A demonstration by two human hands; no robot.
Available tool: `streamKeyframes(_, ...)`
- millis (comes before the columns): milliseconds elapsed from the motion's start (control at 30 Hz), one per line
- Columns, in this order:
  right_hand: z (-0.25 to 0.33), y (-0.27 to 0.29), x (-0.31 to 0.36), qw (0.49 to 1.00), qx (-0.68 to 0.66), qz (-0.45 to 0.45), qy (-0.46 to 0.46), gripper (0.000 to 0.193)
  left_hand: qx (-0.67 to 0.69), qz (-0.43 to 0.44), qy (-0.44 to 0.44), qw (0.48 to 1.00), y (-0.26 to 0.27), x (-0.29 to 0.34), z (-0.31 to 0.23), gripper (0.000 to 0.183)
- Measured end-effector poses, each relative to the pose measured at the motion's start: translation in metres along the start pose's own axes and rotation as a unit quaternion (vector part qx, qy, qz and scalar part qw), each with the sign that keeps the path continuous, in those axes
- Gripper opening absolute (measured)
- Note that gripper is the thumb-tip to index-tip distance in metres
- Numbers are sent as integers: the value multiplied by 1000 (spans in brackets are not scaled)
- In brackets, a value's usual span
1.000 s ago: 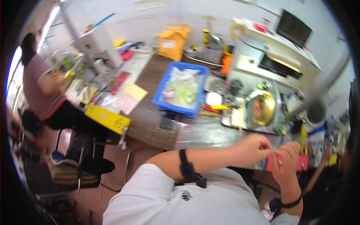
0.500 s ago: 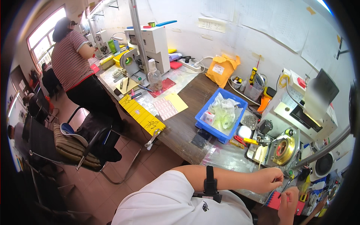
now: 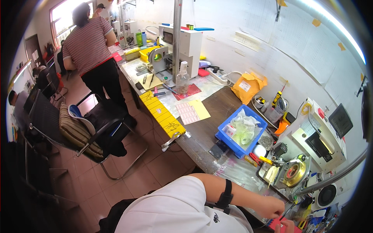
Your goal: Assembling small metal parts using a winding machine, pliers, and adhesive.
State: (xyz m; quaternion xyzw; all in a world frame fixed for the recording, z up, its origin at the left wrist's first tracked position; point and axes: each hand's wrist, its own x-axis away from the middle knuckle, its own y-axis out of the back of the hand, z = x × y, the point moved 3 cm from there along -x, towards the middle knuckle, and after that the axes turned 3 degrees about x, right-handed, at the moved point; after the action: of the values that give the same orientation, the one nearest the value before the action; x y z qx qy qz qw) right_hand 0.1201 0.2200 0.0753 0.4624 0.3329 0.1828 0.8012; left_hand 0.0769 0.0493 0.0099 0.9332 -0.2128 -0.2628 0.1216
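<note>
My left hand (image 3: 272, 207) is at the lower right, fingers bent and pinched together beside a thin dark rod-like thing (image 3: 288, 210). Whether the hand holds that rod or something too small to see, I cannot make out. Just below it, partly cut off by the lower edge, my right hand (image 3: 286, 226) has its fingers curled, their contents hidden. Under and around both hands lies a red pad (image 3: 274, 223) with a blue edge. Close by stands a bench machine with a gold wire spool (image 3: 294, 173).
A blue bin (image 3: 232, 143) with plastic bags sits on the bench. Beyond it are an orange padded envelope (image 3: 248, 87), a clear bottle (image 3: 182, 79) and a white machine (image 3: 319, 136). A yellow board (image 3: 161, 113) lines the bench edge. A chair (image 3: 110, 128) and a standing person (image 3: 87, 42) are at left.
The view has swung, so the bench appears shifted right. My hands sit lower in the picture and closer together. The person in the striped top has straightened and turned.
</note>
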Motion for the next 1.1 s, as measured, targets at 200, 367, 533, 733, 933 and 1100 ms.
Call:
streamKeyframes(200,-1,-17,-4,999,-5,29,-28,13,-60,9,-19,998,-12,4,3,12)
streamKeyframes(367,0,-16,-1,996,-20,65,-58,12,-112,29,-46,992,-17,9,-7,11)
streamKeyframes(533,-2,-19,-2,995,-22,75,-54,12,-116,8,-45,992,-25,10,6,12)
streamKeyframes(733,0,-21,-2,989,-61,77,-108,12,-82,13,-72,994,-28,13,11,12)
streamKeyframes(933,-8,-20,4,995,-95,20,-4,12,-52,68,-33,996,-23,12,-4,13)
streamKeyframes(1100,-51,6,30,970,-148,-50,-185,14,-56,52,-51,996,-17,12,-21,19)
